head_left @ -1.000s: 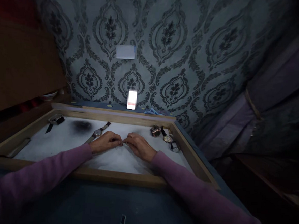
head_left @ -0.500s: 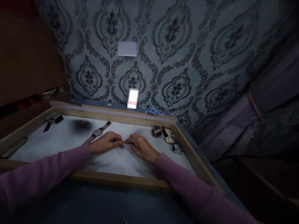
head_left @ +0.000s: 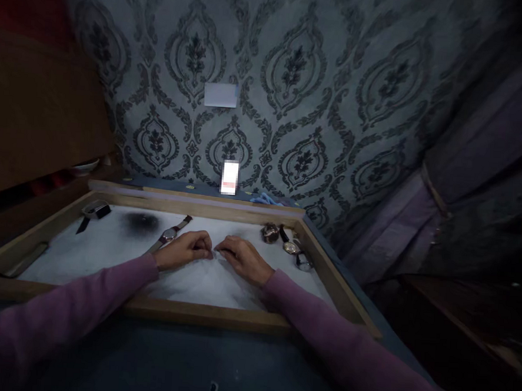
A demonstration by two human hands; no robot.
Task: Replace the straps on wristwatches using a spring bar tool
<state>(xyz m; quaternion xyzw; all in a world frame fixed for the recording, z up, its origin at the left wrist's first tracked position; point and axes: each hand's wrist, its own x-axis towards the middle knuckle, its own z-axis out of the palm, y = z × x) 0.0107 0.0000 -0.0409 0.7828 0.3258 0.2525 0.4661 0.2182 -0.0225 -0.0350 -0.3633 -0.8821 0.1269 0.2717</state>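
My left hand (head_left: 185,251) and my right hand (head_left: 247,261) face each other over the middle of a shallow wooden tray (head_left: 218,317) with a white bottom. Fingers and thumb of each are pinched together, with a narrow gap between the two hands. Anything in the pinches is too small and dark to make out. Just beyond my left wrist lies a wristwatch (head_left: 169,235) with a brown strap, partly covered by that hand. To the right of my right hand sit a brown bracelet watch (head_left: 270,233), a gold-faced watch (head_left: 290,248) and a dark-strapped watch (head_left: 303,262).
A rectangular-faced watch (head_left: 96,210) stands in the tray's far left corner, and a long strap-like item (head_left: 29,261) lies along its left side. Behind the tray a bright, blurred-out screen (head_left: 229,177) leans on the patterned wall, near a blue cloth (head_left: 266,199).
My hands, which met at the fingertips, are now slightly apart. The whole view has shifted a little; the watches appear to lie in the same places.
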